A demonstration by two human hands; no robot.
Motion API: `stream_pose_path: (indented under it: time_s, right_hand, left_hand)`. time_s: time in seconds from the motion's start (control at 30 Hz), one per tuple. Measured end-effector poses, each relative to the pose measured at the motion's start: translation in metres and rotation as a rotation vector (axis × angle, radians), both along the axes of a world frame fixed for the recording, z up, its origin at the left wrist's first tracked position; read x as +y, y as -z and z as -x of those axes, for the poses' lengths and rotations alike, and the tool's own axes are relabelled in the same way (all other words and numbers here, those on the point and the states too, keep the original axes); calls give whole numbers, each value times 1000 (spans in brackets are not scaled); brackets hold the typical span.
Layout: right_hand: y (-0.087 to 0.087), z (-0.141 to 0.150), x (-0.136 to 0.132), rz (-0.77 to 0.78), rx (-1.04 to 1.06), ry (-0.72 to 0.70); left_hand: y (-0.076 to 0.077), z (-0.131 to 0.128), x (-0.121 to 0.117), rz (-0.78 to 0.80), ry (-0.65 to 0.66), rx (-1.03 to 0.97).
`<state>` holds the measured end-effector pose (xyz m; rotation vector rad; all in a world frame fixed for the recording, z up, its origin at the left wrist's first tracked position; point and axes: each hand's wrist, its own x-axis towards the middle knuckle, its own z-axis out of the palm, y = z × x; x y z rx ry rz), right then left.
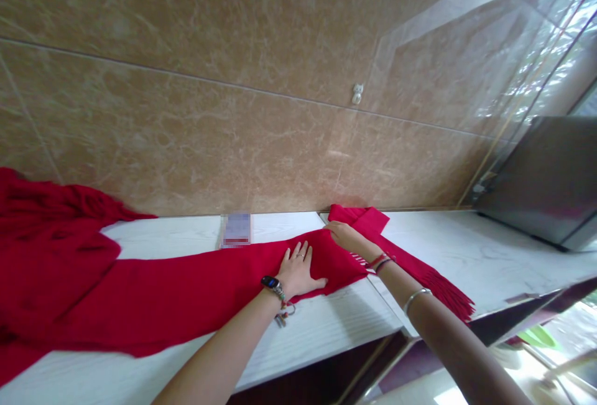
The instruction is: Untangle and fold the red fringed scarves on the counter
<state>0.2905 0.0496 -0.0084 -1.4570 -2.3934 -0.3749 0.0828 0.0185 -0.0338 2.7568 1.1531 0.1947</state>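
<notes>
A long red scarf lies stretched across a white table, bunched in a heap at the far left. My left hand rests flat on the scarf, fingers spread, a watch and bracelet on the wrist. My right hand pinches the scarf's edge near the wall, where the cloth folds back. The fringed end trails to the right over a second white table.
A glossy tan tiled wall rises right behind the tables. A small blurred card lies by the wall. A dark box-like appliance stands at the right. A gap separates the two tables; a green object sits below.
</notes>
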Motion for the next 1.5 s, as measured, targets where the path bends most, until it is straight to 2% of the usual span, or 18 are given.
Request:
stream_pose_path:
  time_s: [0.1, 0.2, 0.3, 0.43, 0.57, 0.77, 0.93, 1.2, 1.43, 1.5]
  right_hand:
    - [4, 8, -12, 97, -35, -63]
    - [22, 16, -14, 148, -74, -116]
    - [38, 16, -3, 115, -67, -33]
    - [40, 14, 2, 87, -47, 76]
    - [40, 22, -19, 53, 5, 44]
    - [53, 26, -40, 191, 44, 129]
    - [50, 23, -48, 174, 44, 132]
    - [51, 6, -93, 140, 15, -20]
    - [30, 10, -112, 181, 68, 33]
    - [28, 8, -122, 193, 88, 34]
  left_hand:
    - [1, -1, 0, 11, -63, -17]
    - [0, -1, -1, 32, -92, -22]
    - [-1, 0, -3, 38, -101, -19]
    - [-2, 3, -6, 33, -114, -11]
    - [0, 2, -5, 31, -116, -8]
    - [2, 9, 0, 45, -78, 1]
    - [-1, 21, 2, 85, -9, 13]
    - [-6, 23, -5, 87, 57, 34]
    - [-4, 22, -5, 76, 88, 57]
    - [-4, 22, -6, 41, 139, 31]
